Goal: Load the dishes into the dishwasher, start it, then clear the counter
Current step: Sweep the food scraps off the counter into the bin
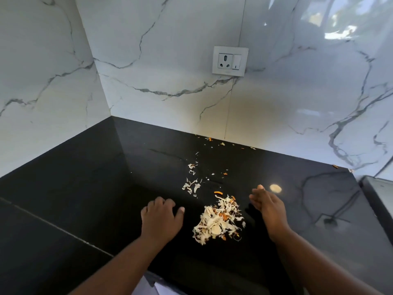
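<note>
Where the black worktop (89, 188) nears its front edge, I log one heap of vegetable peelings (219, 221) between both hands. Left hand (161, 220): fingers curled, knuckles down, holding nothing. Right hand (269, 206): fingers straight, edge-on beside the heap. Loose scraps (191, 185) trail toward the back edge.
</note>
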A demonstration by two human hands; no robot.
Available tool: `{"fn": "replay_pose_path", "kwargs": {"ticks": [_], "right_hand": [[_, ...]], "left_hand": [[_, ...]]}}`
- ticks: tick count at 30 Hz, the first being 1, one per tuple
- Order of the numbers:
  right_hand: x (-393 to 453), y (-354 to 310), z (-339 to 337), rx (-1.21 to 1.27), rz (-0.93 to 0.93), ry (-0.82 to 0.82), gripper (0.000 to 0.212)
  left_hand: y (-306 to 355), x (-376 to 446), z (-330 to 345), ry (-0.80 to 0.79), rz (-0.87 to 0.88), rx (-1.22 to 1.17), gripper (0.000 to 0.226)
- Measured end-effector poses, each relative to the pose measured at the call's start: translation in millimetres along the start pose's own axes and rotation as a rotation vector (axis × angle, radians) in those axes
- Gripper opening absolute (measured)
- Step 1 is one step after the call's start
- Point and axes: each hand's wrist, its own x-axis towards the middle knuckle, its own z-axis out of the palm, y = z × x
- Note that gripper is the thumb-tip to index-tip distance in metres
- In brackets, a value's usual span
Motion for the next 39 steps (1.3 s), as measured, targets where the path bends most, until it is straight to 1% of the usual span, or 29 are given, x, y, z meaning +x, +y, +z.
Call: {"fn": "replay_pose_path", "kwargs": {"ticks": [2, 3, 5, 6, 8, 10, 12, 14, 16, 18, 21, 23, 25, 27, 29, 31, 32, 35, 37, 38, 39], "right_hand": [[3.1, -3.0, 1.3, -0.104, -0.041, 0.002, 0.025], [7.3, -4.0, -0.2, -0.175, -0.074, 0.003, 0.024], [19.2, -10.0, -2.8, -0.328, -0.144, -0.013, 0.023], [28.4, -13.1, -4.6, -0.408, -0.164, -0.035, 0.026], [52.4, -18.6, -8.2, -0.569, -0.191, -0.094, 0.043], [84.0, -24.7, -13.4, -0.792, -0.231, -0.134, 0.060], [118.9, -28.3, -16.3, -1.009, -0.265, -0.141, 0.071], [155.2, -27.8, -18.3, -1.113, -0.269, -0.144, 0.081], [192.9, -25.1, -19.9, -1.135, -0.269, -0.179, 0.087], [222.2, -25.3, -19.4, -1.121, -0.328, -0.231, 0.088], [254.1, -27.3, -13.5, -1.136, -0.505, -0.371, 0.077], [269.0, -26.4, -7.2, -1.153, -0.600, -0.451, 0.076], [282.1, -22.3, -0.5, -1.125, -0.638, -0.504, 0.081], [290.5, -17.4, 4.4, -1.086, -0.648, -0.515, 0.082], [292.6, -15.2, 6.9, -0.990, -0.594, -0.511, 0.085], [286.8, -15.0, 8.6, -0.971, -0.528, -0.561, 0.091], [280.9, -13.8, 10.2, -1.016, -0.528, -0.609, 0.093], [249.2, -13.0, 16.2, -1.116, -0.636, -0.779, 0.099], [222.6, -15.9, 20.8, -1.070, -0.638, -0.912, 0.094], [212.6, -17.8, 24.3, -0.993, -0.630, -0.971, 0.088], [207.1, -20.0, 29.0, -0.913, -0.648, -0.992, 0.083]], "left_hand": [[-12.5, 25.3, 0.0, -0.001, 0.040, 0.014, 0.042], [-16.2, 35.3, 0.3, -0.001, 0.058, 0.021, 0.044], [-20.9, 57.4, 1.2, -0.021, 0.075, 0.045, 0.051], [-23.0, 68.7, 3.1, -0.039, 0.075, 0.064, 0.055], [-27.2, 87.1, 7.9, -0.064, 0.060, 0.107, 0.061], [-29.4, 102.8, 15.1, -0.070, 0.005, 0.098, 0.066], [-31.3, 113.3, 22.6, -0.067, -0.077, 0.061, 0.071], [-32.7, 118.2, 27.1, -0.064, -0.142, 0.074, 0.076], [-32.5, 121.9, 31.0, -0.058, -0.166, 0.119, 0.079], [-32.8, 121.1, 31.6, -0.057, -0.166, 0.125, 0.079], [-35.7, 122.9, 34.7, -0.050, -0.172, 0.119, 0.082], [-36.8, 123.3, 35.4, -0.050, -0.177, 0.123, 0.086], [-37.2, 124.1, 37.0, -0.056, -0.183, 0.125, 0.086], [-38.0, 124.7, 37.9, -0.049, -0.188, 0.118, 0.084], [-38.8, 124.6, 37.8, -0.050, -0.192, 0.114, 0.083], [-38.2, 124.5, 38.1, -0.053, -0.195, 0.110, 0.083], [-38.0, 124.7, 38.2, -0.054, -0.197, 0.105, 0.083], [-36.7, 125.5, 37.2, -0.063, -0.207, 0.103, 0.083], [-36.4, 125.2, 36.4, -0.066, -0.210, 0.100, 0.084], [-36.4, 124.6, 36.2, -0.065, -0.211, 0.093, 0.084], [-36.5, 124.6, 35.8, -0.064, -0.213, 0.087, 0.085]]}}
